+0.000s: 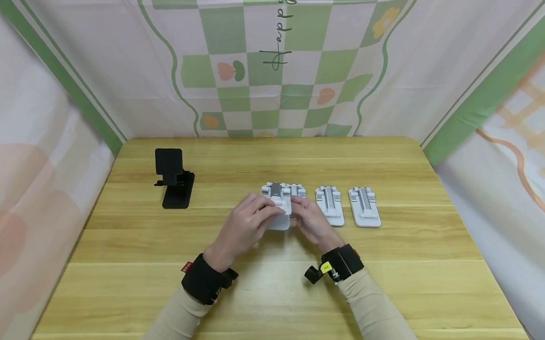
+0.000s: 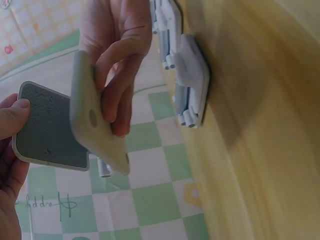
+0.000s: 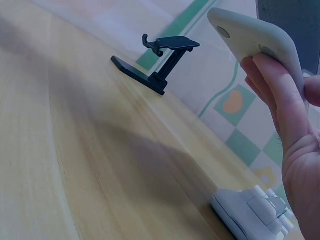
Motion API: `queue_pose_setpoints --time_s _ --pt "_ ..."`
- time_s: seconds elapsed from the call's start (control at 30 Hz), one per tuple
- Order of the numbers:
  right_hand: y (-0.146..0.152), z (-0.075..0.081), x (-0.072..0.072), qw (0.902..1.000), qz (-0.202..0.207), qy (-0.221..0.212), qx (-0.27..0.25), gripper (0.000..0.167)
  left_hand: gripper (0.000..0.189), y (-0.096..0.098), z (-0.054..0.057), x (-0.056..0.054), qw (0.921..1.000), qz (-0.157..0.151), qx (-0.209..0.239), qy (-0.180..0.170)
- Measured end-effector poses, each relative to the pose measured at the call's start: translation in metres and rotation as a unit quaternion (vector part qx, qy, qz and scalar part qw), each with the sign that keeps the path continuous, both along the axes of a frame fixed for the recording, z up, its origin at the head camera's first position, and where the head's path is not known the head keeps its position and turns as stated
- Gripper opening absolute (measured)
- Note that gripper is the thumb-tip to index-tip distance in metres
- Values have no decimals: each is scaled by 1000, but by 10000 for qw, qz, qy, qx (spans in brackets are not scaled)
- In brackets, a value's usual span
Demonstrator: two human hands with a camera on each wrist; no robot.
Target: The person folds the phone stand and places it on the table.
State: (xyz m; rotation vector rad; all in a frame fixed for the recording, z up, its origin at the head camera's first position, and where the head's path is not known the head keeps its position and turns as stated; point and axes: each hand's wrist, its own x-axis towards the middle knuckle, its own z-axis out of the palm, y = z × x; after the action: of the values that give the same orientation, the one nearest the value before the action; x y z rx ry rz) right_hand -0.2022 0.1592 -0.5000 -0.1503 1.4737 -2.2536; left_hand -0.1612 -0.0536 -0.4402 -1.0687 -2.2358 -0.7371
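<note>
A white folding phone stand point(image 1: 279, 218) is held above the table between both hands, partly unfolded. My left hand point(image 1: 244, 224) pinches its upper plate, whose dark grey pad point(image 2: 47, 127) shows in the left wrist view. With thumb and fingers my right hand point(image 1: 313, 222) grips the base point(image 2: 92, 115), its fingers spread along the underside point(image 3: 255, 37) in the right wrist view. Just behind the held stand, another white folded stand point(image 1: 297, 190) lies on the table, partly hidden. Two more folded white stands, a nearer one point(image 1: 330, 205) and a farther one point(image 1: 365, 207), lie to the right.
An unfolded black phone stand point(image 1: 178, 188) stands on the wooden table point(image 1: 266, 301) at the back left. Patterned cloth point(image 1: 258, 88) hangs behind the table and at both sides. Black straps with small cameras point(image 1: 313, 274) sit on the wrists.
</note>
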Motion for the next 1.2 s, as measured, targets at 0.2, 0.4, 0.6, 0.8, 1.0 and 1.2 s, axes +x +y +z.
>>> queue_pose_setpoints --time_s 0.2,0.4,0.6,0.8,1.0,1.2 --pt "0 1 0 9999 -56 -122 -54 49 23 0 -8 1 10000 11 12 28" --pt "0 1 0 9997 -70 -186 -137 51 24 0 -14 2 10000 -19 40 80" --pt "0 2 0 9996 -113 -228 -93 50 23 0 -18 3 9999 -40 87 58" --pt "1 1 1 9997 -62 -143 -167 51 23 1 -22 4 9999 -22 114 64" --pt "2 -2 1 9997 -24 -59 -223 49 20 1 -21 6 9993 -110 265 -258" --pt "3 -4 1 9997 -14 29 -244 45 16 -1 -17 3 9911 -253 939 -912"
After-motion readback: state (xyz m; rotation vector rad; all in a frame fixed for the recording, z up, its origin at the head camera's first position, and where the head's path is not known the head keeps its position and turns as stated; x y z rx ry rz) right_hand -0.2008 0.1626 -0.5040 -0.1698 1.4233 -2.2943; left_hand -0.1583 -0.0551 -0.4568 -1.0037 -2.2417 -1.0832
